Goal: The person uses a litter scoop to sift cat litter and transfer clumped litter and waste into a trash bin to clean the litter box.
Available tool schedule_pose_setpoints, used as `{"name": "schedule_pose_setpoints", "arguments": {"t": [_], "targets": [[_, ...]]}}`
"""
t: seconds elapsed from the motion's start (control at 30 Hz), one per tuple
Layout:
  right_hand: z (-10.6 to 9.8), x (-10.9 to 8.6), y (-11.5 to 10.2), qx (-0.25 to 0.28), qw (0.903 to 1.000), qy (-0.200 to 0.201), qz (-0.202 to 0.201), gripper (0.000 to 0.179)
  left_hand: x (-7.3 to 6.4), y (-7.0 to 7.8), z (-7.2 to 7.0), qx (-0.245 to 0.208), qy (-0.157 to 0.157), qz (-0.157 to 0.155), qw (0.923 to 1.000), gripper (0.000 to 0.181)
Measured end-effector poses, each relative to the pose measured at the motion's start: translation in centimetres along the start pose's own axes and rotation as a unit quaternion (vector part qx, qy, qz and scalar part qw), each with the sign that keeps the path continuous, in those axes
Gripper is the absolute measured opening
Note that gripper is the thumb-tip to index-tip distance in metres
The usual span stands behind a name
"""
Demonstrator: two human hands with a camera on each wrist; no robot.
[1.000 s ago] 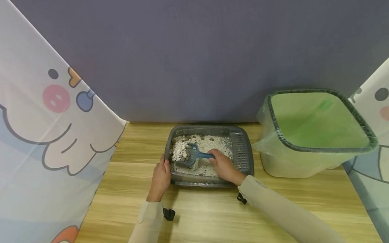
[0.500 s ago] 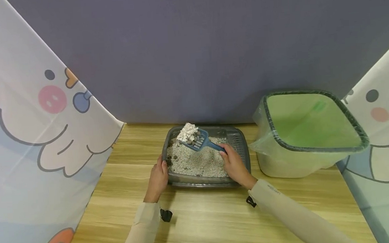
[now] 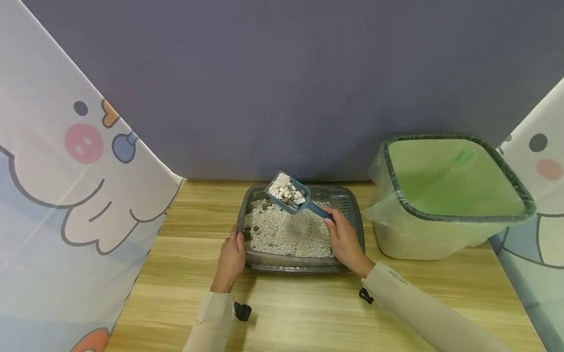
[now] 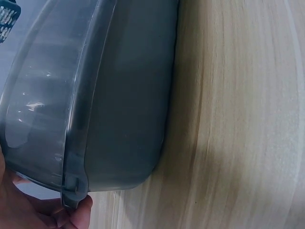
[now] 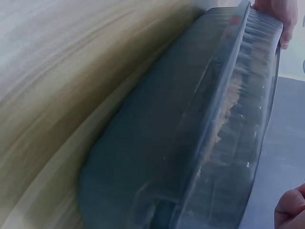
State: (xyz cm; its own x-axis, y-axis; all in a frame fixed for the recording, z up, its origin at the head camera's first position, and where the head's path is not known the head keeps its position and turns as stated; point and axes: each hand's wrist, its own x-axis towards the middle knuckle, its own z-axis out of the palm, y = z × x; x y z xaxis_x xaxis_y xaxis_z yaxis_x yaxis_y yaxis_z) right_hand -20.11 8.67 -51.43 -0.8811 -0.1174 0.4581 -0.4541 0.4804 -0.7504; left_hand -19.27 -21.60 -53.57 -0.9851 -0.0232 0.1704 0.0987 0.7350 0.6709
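A grey litter box (image 3: 292, 267) rests on the wooden table, with pale litter (image 3: 285, 235) and several darker lumps inside. My left hand (image 3: 231, 257) grips its left rim; in the left wrist view, fingers (image 4: 82, 212) curl at the box's edge. My right hand (image 3: 347, 242) holds a blue litter scoop (image 3: 316, 208) by the handle, raised over the box's back part. Pale, clumpy litter (image 3: 286, 191) fills the scoop's head. The right wrist view shows the box side (image 5: 143, 124) and part of my right hand (image 5: 290, 210), but not the scoop.
A large bin (image 3: 412, 240) lined with a translucent bag stands right of the box, its dark rim open at the top. Behind the table (image 3: 296, 326) is a grey-purple backdrop (image 3: 266, 80). Cartoon-printed sheets (image 3: 37, 212) hang on both sides.
My right hand has lifted the scoop with its load out of the litter and moved it slightly back and right. My left hand keeps its hold on the box's left rim.
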Motion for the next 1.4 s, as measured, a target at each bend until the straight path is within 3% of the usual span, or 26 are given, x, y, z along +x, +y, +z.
{"name": "schedule_pose_setpoints", "arguments": {"t": [0.33,0.57,0.97,1.23,1.4], "targets": [[-0.9,0.2,-0.2,0.001,0.9999,0.011,0.002,0.027,0.0,0.1,0.0,-0.002,-0.006,-0.001,1.0,0.044],[-1.2,0.2,-0.3,-0.02,0.999,0.035,-0.019,0.027,-0.2,0.0,0.0,0.003,-0.01,-0.005,0.9999,0.045],[-1.5,-0.3,-0.1,0.015,0.9982,0.055,-0.019,0.026,-0.1,-0.2,0.1,0.008,-0.009,-0.005,0.9999,0.045],[-1.9,-0.1,-0.4,-0.018,0.997,0.06,-0.046,0.024,-0.1,-0.1,0.0,0.004,-0.004,-0.002,1.0,0.045],[-2.3,0.0,-0.7,-0.028,0.9976,0.054,-0.032,0.027,0.0,0.0,-0.1,0.001,-0.005,-0.007,1.0,0.045]]}}
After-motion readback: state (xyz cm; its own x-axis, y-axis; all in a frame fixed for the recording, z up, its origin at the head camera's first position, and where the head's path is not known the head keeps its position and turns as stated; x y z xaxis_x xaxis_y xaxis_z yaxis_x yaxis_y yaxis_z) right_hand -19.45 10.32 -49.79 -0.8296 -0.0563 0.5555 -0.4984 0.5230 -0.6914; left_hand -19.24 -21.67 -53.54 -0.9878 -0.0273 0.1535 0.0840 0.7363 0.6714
